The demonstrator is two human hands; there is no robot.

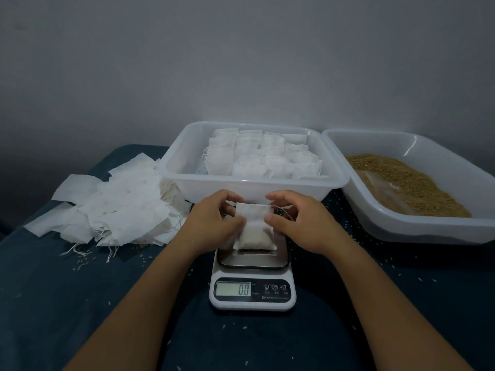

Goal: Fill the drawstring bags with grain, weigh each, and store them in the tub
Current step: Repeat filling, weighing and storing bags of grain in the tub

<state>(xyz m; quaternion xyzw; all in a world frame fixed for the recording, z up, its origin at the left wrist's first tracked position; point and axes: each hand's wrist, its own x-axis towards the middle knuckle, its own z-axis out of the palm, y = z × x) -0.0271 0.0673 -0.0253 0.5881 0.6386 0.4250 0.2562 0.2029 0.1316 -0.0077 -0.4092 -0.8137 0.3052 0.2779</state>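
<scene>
A filled drawstring bag (254,228) is held upright over the kitchen scale (253,277), pinched at its upper corners by the left hand (214,220) and right hand (297,220); the display reads 0.0. Behind, the clear tub (187,180) holds rows of filled bags. The right tub (417,231) contains brown grain (407,183). Empty bags (117,204) lie heaped at left on the dark counter (53,290).

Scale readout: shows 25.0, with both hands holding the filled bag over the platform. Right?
Not quite. In the head view the scale display reads 0.0, not 25.0. The rest holds: the left hand and right hand both hold the filled bag over the platform.
</scene>
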